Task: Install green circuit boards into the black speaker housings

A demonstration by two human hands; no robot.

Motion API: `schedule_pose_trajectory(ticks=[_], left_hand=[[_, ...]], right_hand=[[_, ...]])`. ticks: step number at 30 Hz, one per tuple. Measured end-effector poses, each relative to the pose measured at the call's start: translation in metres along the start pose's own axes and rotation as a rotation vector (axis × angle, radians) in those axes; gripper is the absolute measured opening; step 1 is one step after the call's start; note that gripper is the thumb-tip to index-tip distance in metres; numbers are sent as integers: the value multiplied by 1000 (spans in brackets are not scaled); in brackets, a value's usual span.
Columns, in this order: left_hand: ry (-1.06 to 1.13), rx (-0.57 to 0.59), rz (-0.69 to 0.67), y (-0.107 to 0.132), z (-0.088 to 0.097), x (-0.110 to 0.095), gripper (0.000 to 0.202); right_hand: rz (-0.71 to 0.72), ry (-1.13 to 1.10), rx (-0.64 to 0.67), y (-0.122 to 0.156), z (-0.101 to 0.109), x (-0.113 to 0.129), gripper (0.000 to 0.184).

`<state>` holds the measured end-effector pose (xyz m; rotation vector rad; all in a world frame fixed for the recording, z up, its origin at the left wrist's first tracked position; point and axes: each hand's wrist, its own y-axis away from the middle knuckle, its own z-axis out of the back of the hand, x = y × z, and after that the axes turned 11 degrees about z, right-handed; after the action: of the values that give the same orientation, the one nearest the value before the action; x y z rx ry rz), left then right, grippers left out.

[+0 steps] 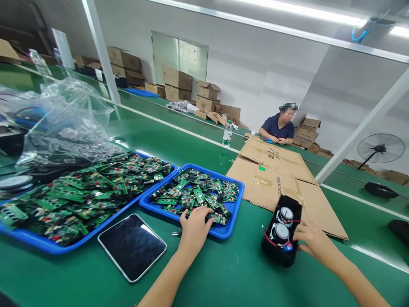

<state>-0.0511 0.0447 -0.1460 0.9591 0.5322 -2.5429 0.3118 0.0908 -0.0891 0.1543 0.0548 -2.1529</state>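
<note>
At the near edge of the smaller blue tray, toward its near right corner, the left hand reaches in over the rim, palm down. Its forearm slants up from the bottom of the view, leaning right, and the wrist is bent so the fingers curl down onto the circuit boards. Thumb and forefinger stand a little apart beside a board at that edge; whether they grip it, I cannot tell.

The right forearm comes in from the lower right corner, pointing up and left. The right hand is clamped on the right long wall of a black housing, below the middle of that wall, with fingers and thumb bent close together. The two hands are well apart.

The housing is right of the smaller tray, beyond its near right corner, and near the left edge of the cardboard sheet. Its long axis runs away from the wearer, the far end leaning slightly right. The open side faces the wearer, showing two round speakers, one behind the other, with red wires at the left. Its lower end is blurred; whether it touches the green bench is unclear.
</note>
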Motion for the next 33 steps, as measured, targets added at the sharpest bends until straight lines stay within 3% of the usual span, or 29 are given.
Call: schedule_pose_trajectory(ticks=[2,7,10,15,19,22,24,25,30,33], left_hand=[[77,23,9,0,7,-2,11],[268,54,108,-1,18,-4,22],[357,56,144,0,21,-6,27],[440,-21,170,1,23,-8,24],[566,19,193,-1,20,-8,28],[679,104,193,-1,15,-9,31],[734,146,187,-1,13,-10,31],[753,164,183,0,12,-10,31],[797,215,159,2,10,-10,40],[786,230,145,4,7,-10,58]], right_hand=[[46,-44,7,1,-1,28,9],[48,14,-52,0,-24,90,26],[121,57,-28,-11,-19,108,35],[47,-26,-60,-55,33,107,13],[44,-312,-124,-98,57,100,7],[55,-482,-221,-132,53,100,31],[67,-551,-221,-152,46,103,54],[72,-581,-203,-160,42,105,57],[55,-701,-181,-180,34,111,11],[37,-833,-211,-179,34,104,16]])
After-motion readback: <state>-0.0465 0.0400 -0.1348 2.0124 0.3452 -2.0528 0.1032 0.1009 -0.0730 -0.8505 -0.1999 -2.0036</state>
